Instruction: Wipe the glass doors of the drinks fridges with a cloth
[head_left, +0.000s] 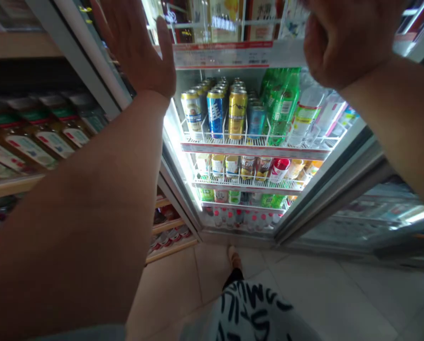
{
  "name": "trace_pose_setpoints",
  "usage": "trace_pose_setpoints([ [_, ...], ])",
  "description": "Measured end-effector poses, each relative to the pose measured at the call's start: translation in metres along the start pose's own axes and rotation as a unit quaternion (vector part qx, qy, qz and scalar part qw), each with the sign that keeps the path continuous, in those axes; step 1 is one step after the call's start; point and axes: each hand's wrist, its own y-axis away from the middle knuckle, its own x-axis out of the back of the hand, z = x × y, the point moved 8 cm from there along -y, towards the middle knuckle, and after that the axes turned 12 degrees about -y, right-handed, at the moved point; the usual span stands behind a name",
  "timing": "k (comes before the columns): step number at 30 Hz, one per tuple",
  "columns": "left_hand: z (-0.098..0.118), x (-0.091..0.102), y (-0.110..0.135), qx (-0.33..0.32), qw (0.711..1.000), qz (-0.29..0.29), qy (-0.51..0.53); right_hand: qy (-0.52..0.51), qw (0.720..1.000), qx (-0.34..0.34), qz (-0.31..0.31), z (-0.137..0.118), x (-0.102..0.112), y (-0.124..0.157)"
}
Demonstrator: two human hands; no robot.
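My left hand (139, 52) is raised at the upper left by the lit drinks fridge's left frame, fingers stretched and thumb apart, with nothing seen in it. At the upper right, my right hand (350, 40) is curled in front of the top shelves; its fingertips are hidden and the frame cuts it off, so what it grips does not show. Between the hands, a shelf price strip (226, 54) runs across. Below it stand a blue can (215, 113), a gold can (237, 113), a white can (193, 112) and green bottles (283, 106).
Lower fridge shelves hold more drinks, including a red-labelled bottle (279, 169). On the left, a wooden shelf (16, 185) carries several brown bottles (29, 142). A metal door frame (332, 194) slants along the right. My foot (234, 258) is on the tiled floor (172, 293).
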Motion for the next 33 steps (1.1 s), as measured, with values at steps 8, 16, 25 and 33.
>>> trace_pose_setpoints([
  [8,-0.003,-0.013,0.002,-0.006,0.992,0.004,0.126,0.041,0.985,-0.073,0.151,-0.007,0.021,-0.003],
  [16,-0.005,0.008,0.004,0.006,0.95,-0.012,0.31,-0.003,0.999,0.049,-0.011,-0.039,-0.018,0.011],
  [25,-0.009,0.024,0.006,0.009,0.935,-0.033,0.354,0.033,0.952,-0.132,0.274,-0.034,0.004,0.033],
  [33,-0.013,0.023,0.007,0.026,0.905,-0.024,0.425,-0.004,0.984,-0.098,0.149,-0.073,-0.015,-0.005],
])
